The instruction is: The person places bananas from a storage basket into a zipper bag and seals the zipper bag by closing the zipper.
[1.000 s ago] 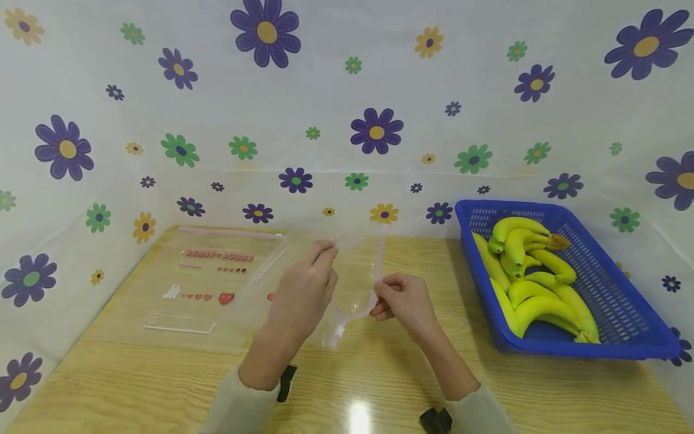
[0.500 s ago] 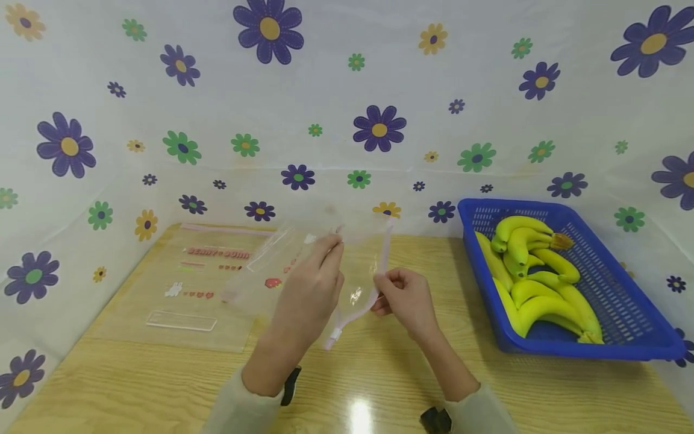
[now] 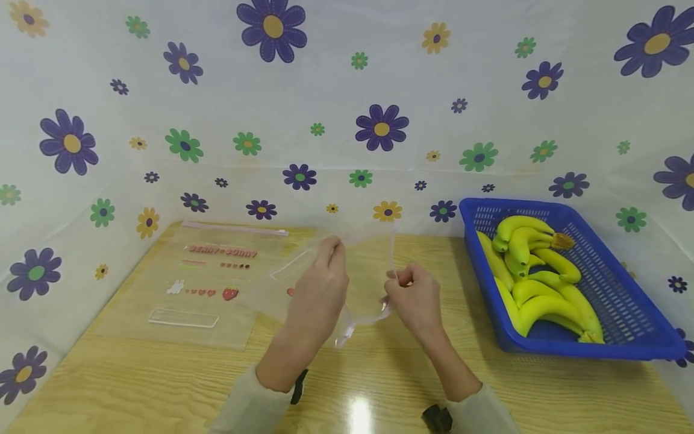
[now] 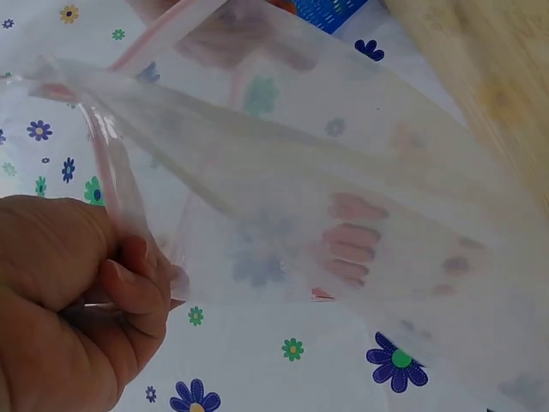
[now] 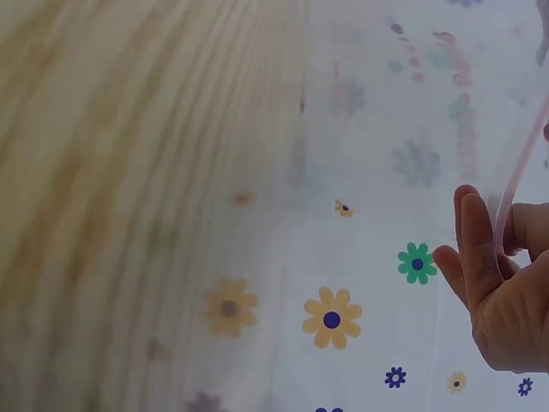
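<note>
A translucent zip bag (image 3: 365, 271) with a pink zip edge is held up between both hands, its mouth spread apart. My left hand (image 3: 317, 289) pinches one side of the mouth; in the left wrist view, the fingers of this hand (image 4: 94, 300) are curled on the pink edge. The right hand (image 3: 417, 301) pinches the opposite pink edge between thumb and fingers, as its wrist view shows too, with the pink strip (image 5: 519, 163) running into the grip. A white slider (image 3: 347, 332) sits at the near end of the zip. The bag's lower part trails left behind my left hand.
A second translucent zip bag (image 3: 130, 328) with pink lettering lies flat on the wooden table (image 3: 379, 374) at the left. On the right stands a blue plastic basket (image 3: 629, 325) holding several yellow bananas (image 3: 547, 310). A flowered white sheet (image 3: 325, 90) encloses the back and sides.
Both hands have shifted slightly right, the right hand further, so the gap between the bag's two edges has widened. Both keep their grip. The basket and flat bag stay put.
</note>
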### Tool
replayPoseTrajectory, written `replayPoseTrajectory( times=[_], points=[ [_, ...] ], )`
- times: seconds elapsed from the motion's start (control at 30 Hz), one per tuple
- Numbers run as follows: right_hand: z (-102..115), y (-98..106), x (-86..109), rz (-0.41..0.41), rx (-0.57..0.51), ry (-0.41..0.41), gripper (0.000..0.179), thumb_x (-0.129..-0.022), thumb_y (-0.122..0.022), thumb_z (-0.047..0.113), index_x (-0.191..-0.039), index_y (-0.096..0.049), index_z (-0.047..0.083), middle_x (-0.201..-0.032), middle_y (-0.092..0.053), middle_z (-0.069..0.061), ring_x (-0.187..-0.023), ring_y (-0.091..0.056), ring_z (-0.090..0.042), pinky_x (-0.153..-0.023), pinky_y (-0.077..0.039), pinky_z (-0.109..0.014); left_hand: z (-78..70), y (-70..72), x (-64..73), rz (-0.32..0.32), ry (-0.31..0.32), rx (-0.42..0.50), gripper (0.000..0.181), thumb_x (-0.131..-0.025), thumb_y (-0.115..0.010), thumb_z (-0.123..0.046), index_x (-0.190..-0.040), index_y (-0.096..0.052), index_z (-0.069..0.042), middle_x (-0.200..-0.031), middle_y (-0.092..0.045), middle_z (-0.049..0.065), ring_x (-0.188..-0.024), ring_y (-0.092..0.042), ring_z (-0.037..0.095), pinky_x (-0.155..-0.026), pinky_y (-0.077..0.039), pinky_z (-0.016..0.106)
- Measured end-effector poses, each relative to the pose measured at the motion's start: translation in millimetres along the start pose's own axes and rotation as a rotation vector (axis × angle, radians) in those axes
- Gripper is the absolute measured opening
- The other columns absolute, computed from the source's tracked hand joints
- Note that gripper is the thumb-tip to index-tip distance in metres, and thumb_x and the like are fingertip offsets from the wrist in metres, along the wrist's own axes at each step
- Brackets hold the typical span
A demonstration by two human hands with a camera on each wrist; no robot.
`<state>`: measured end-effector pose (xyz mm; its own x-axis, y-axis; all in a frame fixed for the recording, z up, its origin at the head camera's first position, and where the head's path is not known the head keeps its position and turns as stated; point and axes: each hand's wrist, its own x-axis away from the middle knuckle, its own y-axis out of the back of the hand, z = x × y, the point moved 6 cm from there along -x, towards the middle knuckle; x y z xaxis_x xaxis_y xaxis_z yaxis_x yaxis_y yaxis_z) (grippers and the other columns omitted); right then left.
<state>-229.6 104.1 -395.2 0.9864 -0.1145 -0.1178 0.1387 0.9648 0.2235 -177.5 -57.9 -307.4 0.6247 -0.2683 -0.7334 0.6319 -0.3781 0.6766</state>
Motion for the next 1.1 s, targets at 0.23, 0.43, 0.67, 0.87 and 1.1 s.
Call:
replayPoseTrajectory(
  times=[0.23, 0.43, 0.67, 0.87, 1.1],
  points=[
    [-5, 8, -7.4, 0.033, -0.089, -0.033, 0.015, -0.089, -0.063, -0.003, -0.078, -0.053, -0.005, -0.102, -0.070, -0.029, -0.061, -0.072, -0.021, -0.056, -0.060, -0.029, 11.1, 23.3, -5.6, -0.189, 0.046, 0.110, 0.034, -0.080, -0.064, 0.016, -0.114, -0.064, 0.016, -0.115, -0.060, 0.022, -0.068, -0.066, 0.024, -0.048, -0.054, 0.024],
    [-13, 13, -14.4, 0.054, -0.161, -0.142, 0.016, -0.089, -0.068, 0.000, -0.084, -0.054, -0.005, -0.093, -0.068, -0.027, -0.060, -0.072, -0.021, -0.058, -0.060, -0.031, 18.0, 31.9, -8.6, -0.248, 0.037, 0.236, 0.028, -0.080, -0.059, 0.020, -0.108, -0.065, 0.017, -0.114, -0.061, 0.024, -0.063, -0.062, 0.025, -0.046, -0.051, 0.026],
    [-16, 18, -19.3, 0.059, -0.162, -0.180, 0.015, -0.088, -0.070, 0.001, -0.092, -0.057, -0.006, -0.097, -0.068, -0.030, -0.062, -0.072, -0.018, -0.059, -0.060, -0.028, 26.2, 31.1, -8.7, -0.207, 0.050, 0.234, 0.027, -0.080, -0.060, 0.020, -0.106, -0.066, 0.016, -0.115, -0.061, 0.023, -0.065, -0.061, 0.027, -0.050, -0.052, 0.030],
    [-18, 19, -22.0, 0.071, -0.160, -0.181, 0.012, -0.089, -0.067, 0.000, -0.094, -0.058, -0.006, -0.090, -0.072, -0.023, -0.061, -0.071, -0.018, -0.059, -0.060, -0.029, 19.3, 33.5, -8.1, -0.177, -0.005, 0.178, 0.031, -0.078, -0.066, 0.020, -0.109, -0.066, 0.016, -0.116, -0.062, 0.022, -0.084, -0.067, 0.031, -0.063, -0.059, 0.032],
    [-14, 12, -18.5, 0.136, -0.185, -0.157, 0.015, -0.091, -0.064, 0.002, -0.100, -0.058, -0.008, -0.080, -0.073, -0.017, -0.057, -0.070, -0.016, -0.055, -0.060, -0.029, 4.9, 21.0, -8.1, -0.091, -0.065, 0.154, 0.041, -0.078, -0.067, 0.018, -0.118, -0.061, 0.018, -0.120, -0.060, 0.023, -0.105, -0.066, 0.033, -0.079, -0.059, 0.033]
  ],
)
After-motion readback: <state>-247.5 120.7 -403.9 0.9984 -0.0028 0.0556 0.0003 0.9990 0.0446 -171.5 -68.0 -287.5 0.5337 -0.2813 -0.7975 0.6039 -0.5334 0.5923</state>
